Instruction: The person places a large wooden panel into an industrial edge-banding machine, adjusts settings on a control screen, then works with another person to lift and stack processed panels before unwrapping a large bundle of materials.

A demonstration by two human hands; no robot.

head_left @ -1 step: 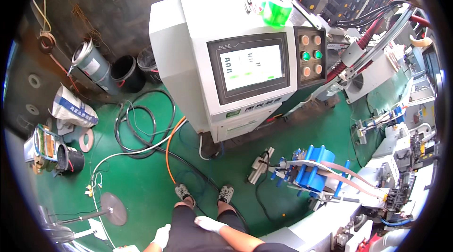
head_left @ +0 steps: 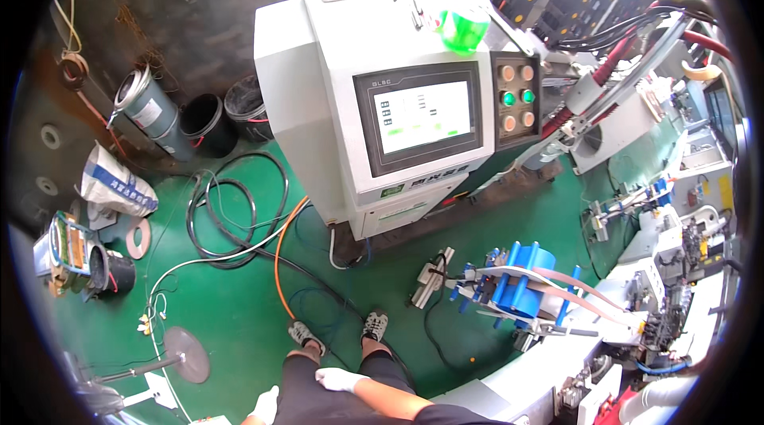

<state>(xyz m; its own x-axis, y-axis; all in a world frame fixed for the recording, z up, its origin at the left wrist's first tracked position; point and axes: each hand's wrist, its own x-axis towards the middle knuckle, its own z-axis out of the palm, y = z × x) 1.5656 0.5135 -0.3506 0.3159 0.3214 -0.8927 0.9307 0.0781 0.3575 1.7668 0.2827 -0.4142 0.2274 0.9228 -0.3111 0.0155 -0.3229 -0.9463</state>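
Note:
Both my hands wear white gloves, and no object shows in either. My right hand (head_left: 338, 380) rests on top of my right thigh, its fingers lying loosely against the dark shorts. Beside my left thigh, low in the picture, is my left hand (head_left: 266, 407); its fingers are too small and partly turned away to read. Ahead of me stands a white machine control cabinet (head_left: 296, 67) with a lit touch screen (head_left: 426, 116). Next to the screen, a button panel (head_left: 517, 97) has two green-lit buttons among several pale ones. Neither hand touches the cabinet.
A black hose (head_left: 195, 234) and an orange cable (head_left: 280, 266) lie on the green floor near my feet. To the right stands a blue reel (head_left: 529, 282) feeding a band into machinery. Buckets (head_left: 208, 124), a sack (head_left: 119, 182) and a round-based stand (head_left: 187, 355) are left.
The view has shifted slightly, so most things sit a little further left in the picture. My hands keep nearly the same place by my thighs.

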